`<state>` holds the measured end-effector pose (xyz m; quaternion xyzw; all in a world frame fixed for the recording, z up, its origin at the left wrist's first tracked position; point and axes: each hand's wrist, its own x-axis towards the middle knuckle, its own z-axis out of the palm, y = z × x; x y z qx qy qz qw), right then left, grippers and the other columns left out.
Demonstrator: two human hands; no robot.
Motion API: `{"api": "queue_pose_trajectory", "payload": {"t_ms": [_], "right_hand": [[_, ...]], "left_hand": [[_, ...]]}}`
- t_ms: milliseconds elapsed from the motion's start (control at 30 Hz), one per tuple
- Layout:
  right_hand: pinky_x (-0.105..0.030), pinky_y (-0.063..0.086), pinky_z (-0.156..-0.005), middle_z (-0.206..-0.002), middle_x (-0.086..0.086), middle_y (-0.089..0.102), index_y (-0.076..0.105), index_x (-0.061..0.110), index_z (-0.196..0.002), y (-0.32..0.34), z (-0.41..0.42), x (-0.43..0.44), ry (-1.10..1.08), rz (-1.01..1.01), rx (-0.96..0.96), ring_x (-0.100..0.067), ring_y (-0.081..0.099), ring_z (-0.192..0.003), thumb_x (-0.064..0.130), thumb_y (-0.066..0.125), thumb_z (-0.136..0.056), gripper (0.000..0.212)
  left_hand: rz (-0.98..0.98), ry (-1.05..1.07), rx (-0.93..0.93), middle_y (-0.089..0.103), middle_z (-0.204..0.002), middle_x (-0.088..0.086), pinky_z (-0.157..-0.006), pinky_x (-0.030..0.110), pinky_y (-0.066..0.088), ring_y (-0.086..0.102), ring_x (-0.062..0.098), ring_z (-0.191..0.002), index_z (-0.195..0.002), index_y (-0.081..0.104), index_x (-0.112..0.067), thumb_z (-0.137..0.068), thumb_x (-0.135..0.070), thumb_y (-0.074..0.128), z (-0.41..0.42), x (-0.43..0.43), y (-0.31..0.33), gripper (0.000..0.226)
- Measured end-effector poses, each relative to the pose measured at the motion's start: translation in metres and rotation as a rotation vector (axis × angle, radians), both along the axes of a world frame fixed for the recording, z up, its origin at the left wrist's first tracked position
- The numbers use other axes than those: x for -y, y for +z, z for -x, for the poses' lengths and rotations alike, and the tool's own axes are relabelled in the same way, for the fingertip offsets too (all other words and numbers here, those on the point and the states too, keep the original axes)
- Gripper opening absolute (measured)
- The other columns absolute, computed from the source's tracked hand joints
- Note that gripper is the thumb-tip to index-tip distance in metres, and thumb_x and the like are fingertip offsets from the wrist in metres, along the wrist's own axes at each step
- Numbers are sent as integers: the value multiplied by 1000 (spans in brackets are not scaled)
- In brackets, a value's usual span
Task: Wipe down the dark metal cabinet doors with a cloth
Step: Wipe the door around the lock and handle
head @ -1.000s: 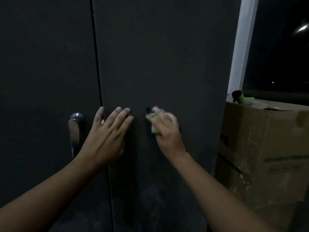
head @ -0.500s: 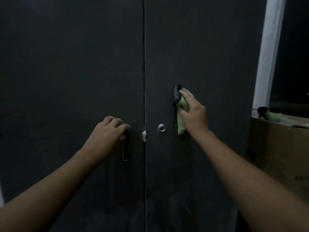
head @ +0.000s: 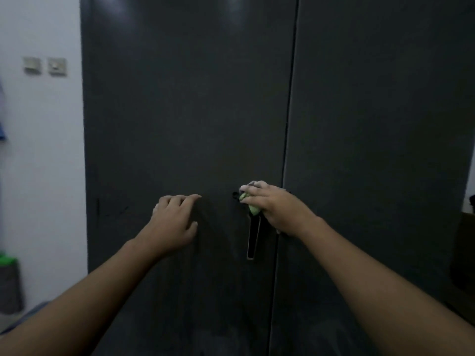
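Right hand (head: 279, 209) curls its fingers round a crumpled light-green cloth (head: 250, 205), pressing it on the top of the slim vertical black handle (head: 253, 240) of the left dark matte metal cabinet door (head: 185, 111), just beside the seam with the right door (head: 380, 124). Left hand (head: 174, 222) rests on the same smooth door, fingers loosely spread and slightly bent, holding nothing. Further left, a white wall (head: 43, 150) bears two square pale switches (head: 45, 66); a grey bin with green top (head: 9, 283) stands low.

Indoor room, dark metal cabinet (head: 180, 111), white wall (head: 43, 163), wall switches (head: 57, 67)
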<state>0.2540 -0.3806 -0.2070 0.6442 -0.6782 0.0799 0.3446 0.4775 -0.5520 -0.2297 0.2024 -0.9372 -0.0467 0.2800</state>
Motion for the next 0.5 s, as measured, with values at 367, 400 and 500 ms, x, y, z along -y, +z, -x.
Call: {"api": "queue_pose_trajectory", "payload": {"t_ms": [367,400,500], "right_hand": [[-39,31,-118,-155,5,41,59,23,-137,13,-64,66,43,338,318,-22,29,-148,-5,56,-86,58],[-37,28,-119,-156,7,40,59,24,-138,5,-69,68,55,257,321,-19,28,-148,-5,56,-87,59],[-24,19,-120,-157,8,37,58,24,-139,-27,-79,71,80,85,334,-13,25,-149,-2,54,-90,57]], "left_hand": [[-68,-67,-186,39,-145,-2,-110,39,34,16,20,-141,-149,29,-33,-95,-26,55,-19,5,7,60],[-85,-71,-215,40,-144,-2,-108,38,35,17,20,-140,-148,31,-32,-95,-25,55,-21,7,7,59],[-139,-51,-256,45,-138,-2,-106,37,35,22,21,-136,-145,35,-31,-94,-24,56,-24,12,2,55]]}}
